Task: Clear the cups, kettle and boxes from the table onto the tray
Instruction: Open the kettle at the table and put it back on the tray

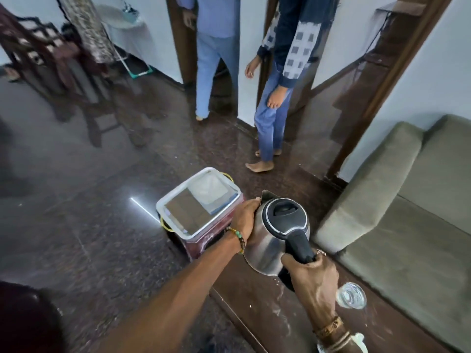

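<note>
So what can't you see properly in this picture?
All in the head view:
- Kettle: its far side and base, hidden by the left hand and its own body.
- Kettle handle: its lower part, wrapped by the right hand.
- Tray: what lies in it is too blurred to name.
- Clear glass object: partly behind the right hand.
- White object: cut off by the bottom edge.

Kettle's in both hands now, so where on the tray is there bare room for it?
The tray looks bare across its near half, up to the near rim. Its far corner is taken by a pale folded sheet. The kettle, gripped by left hand and right hand, hangs beside the tray's right edge.
</note>
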